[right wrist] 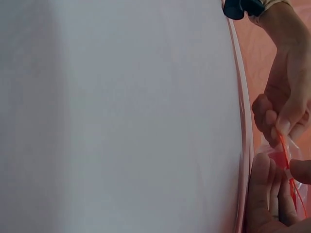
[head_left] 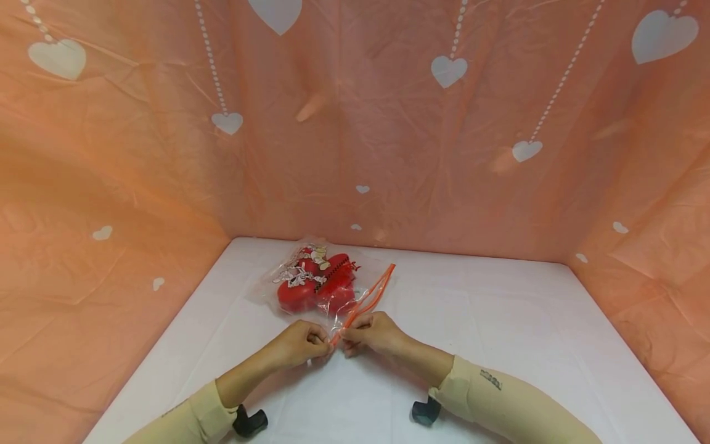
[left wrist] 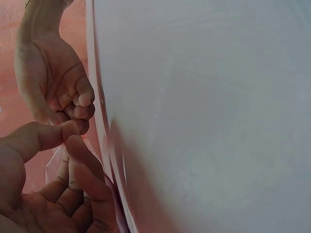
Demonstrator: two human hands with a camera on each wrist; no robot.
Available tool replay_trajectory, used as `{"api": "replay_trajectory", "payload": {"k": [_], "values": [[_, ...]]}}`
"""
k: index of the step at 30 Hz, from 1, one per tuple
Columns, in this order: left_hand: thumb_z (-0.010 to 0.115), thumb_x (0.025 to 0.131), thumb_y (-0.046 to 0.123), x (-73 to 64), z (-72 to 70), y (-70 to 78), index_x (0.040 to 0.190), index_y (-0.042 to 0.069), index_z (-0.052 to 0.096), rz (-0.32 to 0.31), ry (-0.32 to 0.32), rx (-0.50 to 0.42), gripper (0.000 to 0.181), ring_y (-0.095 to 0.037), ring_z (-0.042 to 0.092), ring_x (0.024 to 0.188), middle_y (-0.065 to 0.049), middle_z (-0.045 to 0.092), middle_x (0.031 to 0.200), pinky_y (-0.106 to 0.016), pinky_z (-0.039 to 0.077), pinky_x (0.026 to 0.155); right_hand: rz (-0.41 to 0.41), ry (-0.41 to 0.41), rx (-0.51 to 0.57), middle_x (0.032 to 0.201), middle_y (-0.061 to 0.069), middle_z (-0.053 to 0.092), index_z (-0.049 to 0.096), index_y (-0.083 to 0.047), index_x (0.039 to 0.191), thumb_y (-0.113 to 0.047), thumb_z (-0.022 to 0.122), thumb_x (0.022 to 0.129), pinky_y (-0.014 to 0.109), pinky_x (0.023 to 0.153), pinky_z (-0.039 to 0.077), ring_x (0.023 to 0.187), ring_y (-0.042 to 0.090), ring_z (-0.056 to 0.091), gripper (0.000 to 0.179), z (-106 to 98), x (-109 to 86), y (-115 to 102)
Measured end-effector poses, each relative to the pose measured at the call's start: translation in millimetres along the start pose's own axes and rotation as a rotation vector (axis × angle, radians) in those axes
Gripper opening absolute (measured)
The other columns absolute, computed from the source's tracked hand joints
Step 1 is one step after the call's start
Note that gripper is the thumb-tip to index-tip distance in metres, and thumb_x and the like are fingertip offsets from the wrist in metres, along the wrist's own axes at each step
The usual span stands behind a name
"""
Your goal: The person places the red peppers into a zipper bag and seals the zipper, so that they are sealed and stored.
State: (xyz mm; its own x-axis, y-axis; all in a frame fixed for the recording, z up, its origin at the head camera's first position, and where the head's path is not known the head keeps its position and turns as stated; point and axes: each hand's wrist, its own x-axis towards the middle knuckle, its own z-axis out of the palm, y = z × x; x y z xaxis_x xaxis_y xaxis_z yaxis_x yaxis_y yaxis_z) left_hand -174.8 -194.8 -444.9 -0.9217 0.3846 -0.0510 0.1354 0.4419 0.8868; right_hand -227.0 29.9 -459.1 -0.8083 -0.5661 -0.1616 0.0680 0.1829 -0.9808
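Note:
A clear plastic zip bag [head_left: 310, 277] with printed cartoon figures lies on the white table, with several red objects [head_left: 296, 297] inside it; their kind is hard to tell through the film. Its orange zip strip [head_left: 383, 283] runs along the side nearest the hands. My left hand [head_left: 302, 342] pinches the near end of that strip between thumb and fingers. Close beside it, my right hand [head_left: 377, 333] pinches the strip a little farther along. In the right wrist view, the orange strip [right wrist: 284, 148] passes between the fingertips of both hands.
The white table [head_left: 471, 320] extends on both sides of the bag. Orange curtains [head_left: 388, 135] with white hearts stand behind it and at both sides. A black wrist mount [head_left: 249, 422] sits below the left cuff, another [head_left: 426, 411] below the right.

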Motion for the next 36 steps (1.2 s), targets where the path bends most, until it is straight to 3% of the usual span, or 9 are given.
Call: {"api": "replay_trajectory", "payload": {"k": [19,27,36], "values": [[0.074,0.095,0.002,-0.6,-1.0,-3.3,0.089,-0.002,0.072,-0.015,-0.019,-0.018,0.007,-0.011,0.052,0.066,-0.002,0.067,0.075,-0.019,0.042,0.055,0.003,0.079,-0.003,0.091,0.022,0.079,0.077,0.01,0.101,-0.007,0.073,0.101,0.037,0.079,0.065,0.075,0.023,0.08,0.018,-19,9.9,-1],[0.074,0.096,0.004,-1.6,-1.3,-4.2,0.089,-0.002,0.071,-0.015,-0.025,-0.023,0.009,-0.011,0.052,0.067,0.001,0.065,0.074,-0.02,0.041,0.056,0.017,0.15,-0.002,0.089,0.018,0.08,0.078,0.008,0.102,-0.008,0.074,0.101,0.037,0.077,0.065,0.072,0.022,0.079,0.017,-28,16.2,-1],[0.075,0.096,0.004,0.2,-2.3,-5.7,0.088,-0.001,0.071,-0.008,-0.027,-0.012,0.01,-0.009,0.051,0.066,0.003,0.063,0.073,-0.019,0.04,0.055,0.004,0.153,-0.019,0.088,0.018,0.079,0.078,0.009,0.101,-0.007,0.075,0.1,0.037,0.078,0.065,0.071,0.021,0.078,0.017,-31,16.9,-4]]}}
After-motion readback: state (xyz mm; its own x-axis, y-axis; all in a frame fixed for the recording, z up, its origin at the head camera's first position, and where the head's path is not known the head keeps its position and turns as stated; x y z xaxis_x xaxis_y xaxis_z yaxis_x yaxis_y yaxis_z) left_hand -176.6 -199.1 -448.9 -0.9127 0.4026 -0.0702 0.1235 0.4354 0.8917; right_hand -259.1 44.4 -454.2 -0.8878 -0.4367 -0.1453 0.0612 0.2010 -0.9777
